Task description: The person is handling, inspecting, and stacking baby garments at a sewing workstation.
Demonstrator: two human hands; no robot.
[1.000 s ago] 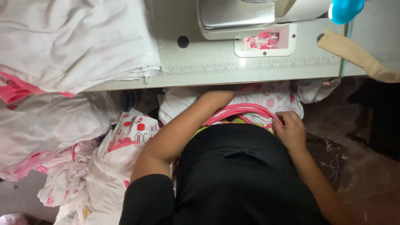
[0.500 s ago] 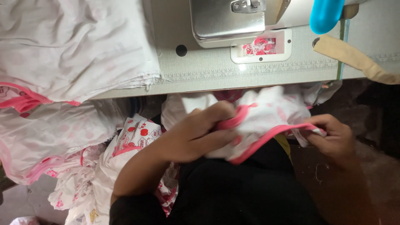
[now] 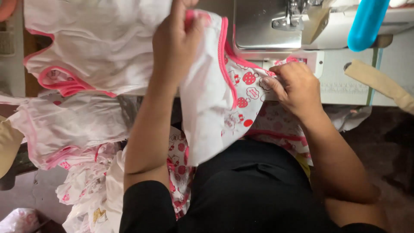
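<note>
White garment [image 3: 207, 108], pink trim, red print

Left hand [image 3: 174, 41] raised, forearm near vertical, fingers curled shut in a pinch, thumb tucked toward fingertips. Right hand [image 3: 295, 86] lower, palm down, fingers bent and pressed together, forearm angling back toward the body.

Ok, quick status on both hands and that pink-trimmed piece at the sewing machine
Left hand gripping white garment by its pink edge, raised. Right hand pinning it at the sewing machine. Finished pile lies left, apart.
</note>
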